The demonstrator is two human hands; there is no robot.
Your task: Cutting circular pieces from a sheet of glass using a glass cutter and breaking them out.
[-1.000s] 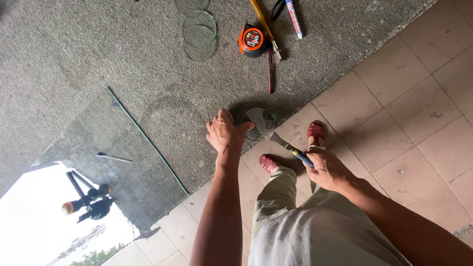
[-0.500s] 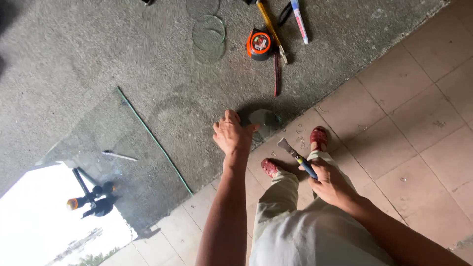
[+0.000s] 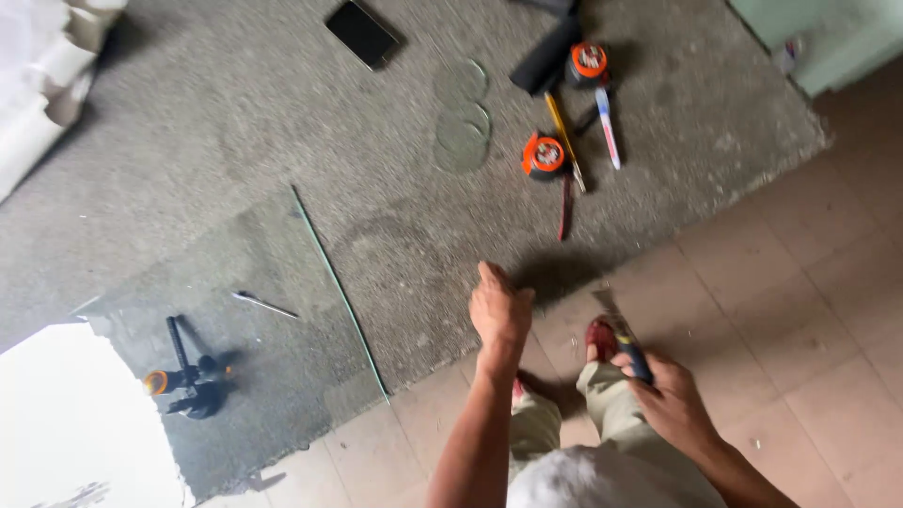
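Observation:
My left hand (image 3: 499,309) hangs just above the edge of the grey carpet (image 3: 235,122), its fingers loosely curled. Whether it holds anything I cannot tell. My right hand (image 3: 673,400) is lower right, closed on a blue-handled tool (image 3: 628,341) whose metal head points up and to the left. My feet in red sandals (image 3: 600,339) stand on the tiled floor (image 3: 781,310) between the two hands.
A large glass sheet (image 3: 282,329) lies on the carpet at left, with a black and orange tool (image 3: 183,381) and a thin metal tool (image 3: 263,303) on it. Farther off lie round glass discs (image 3: 461,122), two orange tape measures (image 3: 546,155), a yellow pencil, a pen and a dark phone (image 3: 362,33).
The view has pulled back, showing more carpet. My left hand has lifted off the carpet, where it rested by a round glass piece. My right hand keeps the tool.

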